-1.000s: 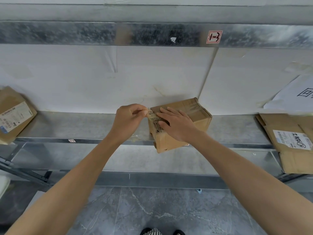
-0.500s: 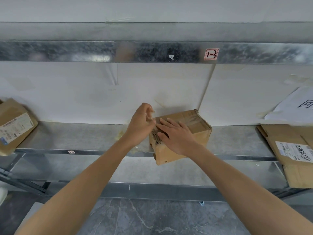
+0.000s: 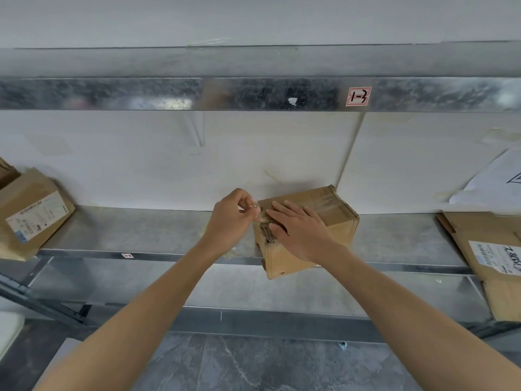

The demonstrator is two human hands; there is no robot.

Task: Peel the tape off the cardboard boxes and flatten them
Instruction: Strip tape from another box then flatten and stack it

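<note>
A small cardboard box (image 3: 324, 218) sits on a metal shelf (image 3: 141, 232), its near corner jutting past the shelf's front edge. The right hand (image 3: 303, 230) lies flat on top of the box, fingers straight and spread, pressing it down. Just left of the box's upper left corner, the left hand (image 3: 231, 218) has its fingers curled, pinching a strip of clear tape (image 3: 258, 213) that runs from those fingers to the box's torn left end. Another cardboard box (image 3: 33, 213) with a label lies at the shelf's far left, and flattened cardboard (image 3: 490, 249) lies at the far right.
</note>
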